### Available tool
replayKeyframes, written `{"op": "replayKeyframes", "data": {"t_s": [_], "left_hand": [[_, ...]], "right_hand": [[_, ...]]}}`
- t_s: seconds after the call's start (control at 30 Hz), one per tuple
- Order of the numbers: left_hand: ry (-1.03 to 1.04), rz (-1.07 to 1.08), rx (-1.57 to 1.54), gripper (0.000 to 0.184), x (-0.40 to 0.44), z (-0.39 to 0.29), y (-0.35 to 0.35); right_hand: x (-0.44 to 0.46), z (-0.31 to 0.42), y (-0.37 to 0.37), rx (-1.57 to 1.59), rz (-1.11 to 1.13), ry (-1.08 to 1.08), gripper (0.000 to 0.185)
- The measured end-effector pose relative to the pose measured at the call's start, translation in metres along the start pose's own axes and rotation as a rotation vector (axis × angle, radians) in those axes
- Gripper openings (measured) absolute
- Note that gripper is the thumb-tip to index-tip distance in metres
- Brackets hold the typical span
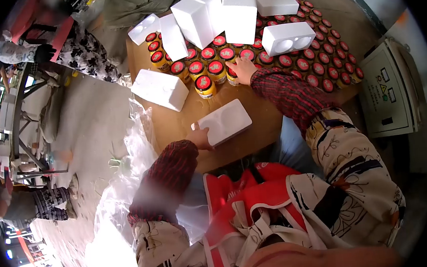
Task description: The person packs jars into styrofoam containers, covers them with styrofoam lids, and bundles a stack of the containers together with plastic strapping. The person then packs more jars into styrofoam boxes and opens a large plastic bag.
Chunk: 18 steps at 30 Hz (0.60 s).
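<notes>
Head cam: L hand [201, 137] has one end of a white foam block [225, 122], thumb up on top & a finger at the corner, so those fingers are narrow, pinched on it. That block lies flat-ish at the near part of the brown table [165, 129], w/ round dips faintly seen on its top. R hand [242, 71] is farther out, at the front of the jar bunch, fingers a bit apart & bent, tips on a jar [232, 81]; can't tell if they grip it or just touch. That jar is yellow & stands up on the table, just behind & R of the front jar [205, 86], which has a red lid w/ a black rim. Lots more jars [325, 54] stand in tight rows out to the far R side, same red lids. White blocks [239, 18] sit in a messy heap on top of the jars at the back. One long block [289, 38] lies on the jars, two round holes facing out. Another block [160, 89] is L of the front jar, near it, on the table. Clear plastic [122, 186] hangs & spreads along the table's L side, down to the floor [89, 118]. A gray metal box [388, 89] w/ a yellow sign is on the R, by the table. Off L, a person in a spotty outfit [84, 48] & one more person [8, 200], partly blurry, are well apart from the hands.
</notes>
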State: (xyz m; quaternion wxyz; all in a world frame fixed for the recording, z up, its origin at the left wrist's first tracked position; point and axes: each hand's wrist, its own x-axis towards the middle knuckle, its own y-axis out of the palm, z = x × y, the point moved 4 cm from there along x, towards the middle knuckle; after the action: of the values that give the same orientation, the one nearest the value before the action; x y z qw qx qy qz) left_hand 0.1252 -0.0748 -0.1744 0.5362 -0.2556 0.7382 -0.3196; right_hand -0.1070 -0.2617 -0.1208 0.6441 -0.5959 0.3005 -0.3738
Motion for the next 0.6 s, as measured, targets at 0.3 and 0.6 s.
{"op": "replayKeyframes", "data": {"t_s": [0.3, 0.6], "left_hand": [[-0.004, 0.034, -0.014, 0.083, -0.019, -0.013, -0.010], [0.025, -0.122, -0.056, 0.063, -0.008, -0.009, 0.002]], "right_hand": [[-0.022, 0.050, -0.058, 0.086, 0.025, -0.174, 0.068], [-0.079, 0.100, -0.029, 0.256, 0.294, -0.362, 0.062]]}}
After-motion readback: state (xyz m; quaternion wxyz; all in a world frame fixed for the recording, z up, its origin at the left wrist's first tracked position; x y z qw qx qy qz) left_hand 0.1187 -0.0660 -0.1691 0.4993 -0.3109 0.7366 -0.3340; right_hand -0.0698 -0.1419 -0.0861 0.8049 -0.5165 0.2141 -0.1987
